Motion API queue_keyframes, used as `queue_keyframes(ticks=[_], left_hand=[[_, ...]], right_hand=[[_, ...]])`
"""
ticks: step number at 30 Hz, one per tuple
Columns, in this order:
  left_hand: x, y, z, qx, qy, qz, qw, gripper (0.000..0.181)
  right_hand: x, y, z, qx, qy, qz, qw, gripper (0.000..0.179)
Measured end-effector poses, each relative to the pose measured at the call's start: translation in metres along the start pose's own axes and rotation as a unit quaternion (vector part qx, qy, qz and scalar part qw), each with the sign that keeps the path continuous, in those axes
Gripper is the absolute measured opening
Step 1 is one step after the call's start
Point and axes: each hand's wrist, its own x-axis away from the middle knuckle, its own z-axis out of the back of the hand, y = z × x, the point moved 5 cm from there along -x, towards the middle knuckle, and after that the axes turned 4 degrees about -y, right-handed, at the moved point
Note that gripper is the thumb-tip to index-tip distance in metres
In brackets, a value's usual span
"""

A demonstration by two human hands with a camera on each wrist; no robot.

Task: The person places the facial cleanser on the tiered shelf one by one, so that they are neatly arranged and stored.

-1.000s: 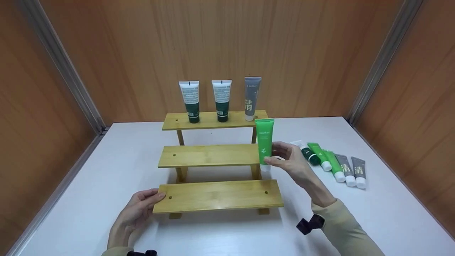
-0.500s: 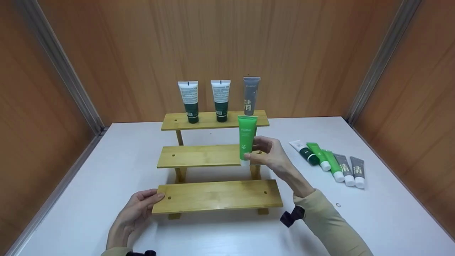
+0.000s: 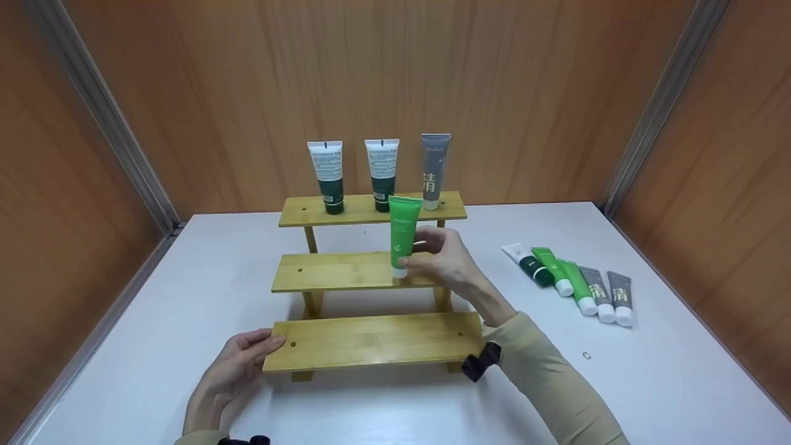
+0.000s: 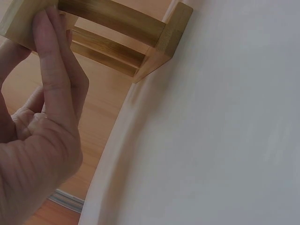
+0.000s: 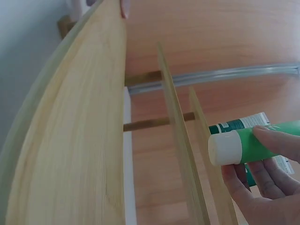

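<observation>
A three-tier wooden display stand (image 3: pixel 371 341) stands on the white table. My left hand (image 3: pixel 230 364) pinches the left end of its lowest board, thumb on top and fingers beneath, as the left wrist view shows with the fingers (image 4: pixel 54 70) against the wood. Between thumb and fingers, my right hand (image 3: pixel 450 261) holds a green squeeze tube (image 3: pixel 403 225) near its white cap, cap down and nearly upright. In the head view the cap overlaps the middle board (image 3: pixel 337 272). The right wrist view shows the white cap (image 5: pixel 226 148) apart from the boards.
Along the top board (image 3: pixel 296 213) stand two white-and-dark-green tubes (image 3: pixel 327 167) and a grey tube (image 3: pixel 435 164). Several more tubes lie on the table at right, among them a green tube (image 3: pixel 578 287) and a grey tube (image 3: pixel 620 296). A small ring (image 3: pixel 587 355) lies nearer.
My right hand has carried the green tube leftward and slightly up, from the stand's right side to over the middle board. The left hand keeps its hold on the lowest board.
</observation>
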Motion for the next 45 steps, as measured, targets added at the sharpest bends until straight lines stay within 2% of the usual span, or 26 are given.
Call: queue_keyframes(ticks=[7,15,23,31,40,45], left_hand=[[0.001,-0.001,0.000,-0.001,-0.005,0.001,1.0000,0.024],[0.000,-0.001,0.001,-0.009,-0.001,0.000,1.0000,0.033],[-0.001,-0.001,0.002,-0.024,0.008,0.004,0.9997,0.039],[-0.001,-0.001,0.001,-0.024,0.009,-0.001,0.9997,0.029],[0.000,0.000,0.000,-0.015,-0.003,-0.004,0.9999,0.030],[0.000,0.000,0.000,-0.018,0.004,-0.003,0.9998,0.033]], right_hand=[[-0.014,0.003,-0.013,-0.004,-0.006,-0.009,0.9999,0.046],[-0.031,0.007,-0.034,-0.047,-0.021,0.005,0.9987,0.047],[-0.046,0.008,-0.054,-0.036,-0.029,0.012,0.9989,0.047],[-0.056,0.008,-0.068,-0.018,-0.029,0.021,0.9992,0.044],[-0.064,0.007,-0.082,-0.031,-0.039,0.021,0.9985,0.045],[-0.066,0.007,-0.088,-0.041,-0.040,0.020,0.9982,0.046]])
